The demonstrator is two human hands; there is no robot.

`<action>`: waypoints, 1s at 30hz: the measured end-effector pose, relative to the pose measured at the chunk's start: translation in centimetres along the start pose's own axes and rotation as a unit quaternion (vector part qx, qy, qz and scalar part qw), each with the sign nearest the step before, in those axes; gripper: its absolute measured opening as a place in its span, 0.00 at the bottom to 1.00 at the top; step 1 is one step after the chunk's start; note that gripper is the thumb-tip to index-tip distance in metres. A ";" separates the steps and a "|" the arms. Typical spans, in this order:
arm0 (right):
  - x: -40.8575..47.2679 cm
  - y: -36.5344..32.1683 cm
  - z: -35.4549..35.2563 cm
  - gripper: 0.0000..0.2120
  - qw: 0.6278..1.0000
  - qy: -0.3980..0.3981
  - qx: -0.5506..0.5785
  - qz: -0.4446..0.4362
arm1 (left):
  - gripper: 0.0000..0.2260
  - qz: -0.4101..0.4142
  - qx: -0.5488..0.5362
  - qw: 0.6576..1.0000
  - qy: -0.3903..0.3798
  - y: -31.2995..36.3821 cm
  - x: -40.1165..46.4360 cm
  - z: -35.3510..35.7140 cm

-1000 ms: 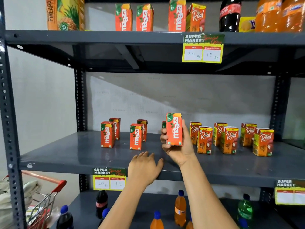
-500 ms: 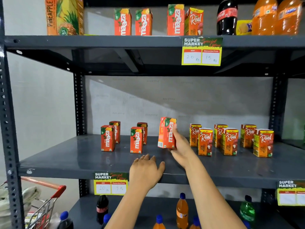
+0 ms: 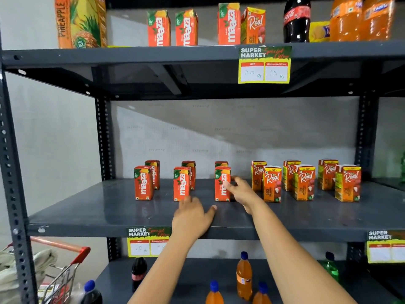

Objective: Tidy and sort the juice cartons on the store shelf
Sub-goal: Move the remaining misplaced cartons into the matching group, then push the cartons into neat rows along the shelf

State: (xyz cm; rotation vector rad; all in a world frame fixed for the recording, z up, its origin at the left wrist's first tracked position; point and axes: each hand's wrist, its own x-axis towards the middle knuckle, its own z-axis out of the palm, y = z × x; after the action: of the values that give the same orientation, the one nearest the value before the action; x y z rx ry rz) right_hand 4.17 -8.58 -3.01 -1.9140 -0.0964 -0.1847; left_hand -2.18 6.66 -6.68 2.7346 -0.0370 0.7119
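Observation:
On the grey middle shelf (image 3: 109, 211), red Maaza cartons stand at the left in front-and-back pairs (image 3: 143, 183) (image 3: 182, 184). Orange Real cartons (image 3: 303, 183) stand in several pairs at the right. My right hand (image 3: 243, 191) grips the right side of the front Maaza carton (image 3: 220, 183), which stands upright on the shelf in front of another Maaza carton (image 3: 221, 163). My left hand (image 3: 192, 218) lies flat on the shelf's front edge, fingers spread and holding nothing.
The top shelf holds three Maaza cartons (image 3: 186, 28), one Real carton (image 3: 253, 26), a tall pineapple carton (image 3: 81, 20) and soda bottles (image 3: 297, 18). More bottles (image 3: 243, 275) stand on the lower shelf. A red-handled shopping cart (image 3: 63, 270) sits at the lower left.
My right hand lowered the Maaza carton from the air onto the shelf, where it now stands upright, third in the Maaza row. My left hand stayed on the shelf edge.

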 end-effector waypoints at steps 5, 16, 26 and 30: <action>-1.3 0.3 2.1 0.49 0.944 0.111 -0.307 0.055 | 0.45 -0.236 -0.051 0.970 -0.012 -1.6 4.3 -1.0; -1.1 -0.1 4.1 0.32 0.910 0.172 -0.372 0.066 | 0.36 -0.215 -0.021 0.976 -0.032 -2.4 6.7 0.2; -1.5 -0.2 4.3 0.31 0.904 0.183 -0.380 0.071 | 0.33 -0.208 -0.030 0.977 -0.029 -2.8 6.8 0.1; -1.5 0.0 4.1 0.32 0.897 0.191 -0.393 0.070 | 0.33 -0.210 -0.017 0.977 -0.026 -2.3 6.5 0.5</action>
State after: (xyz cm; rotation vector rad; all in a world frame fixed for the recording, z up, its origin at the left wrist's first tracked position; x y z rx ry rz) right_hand 3.03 -4.65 -4.66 -2.6316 0.4478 -0.5643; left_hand 4.01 9.04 -4.65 2.5975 0.4973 0.5100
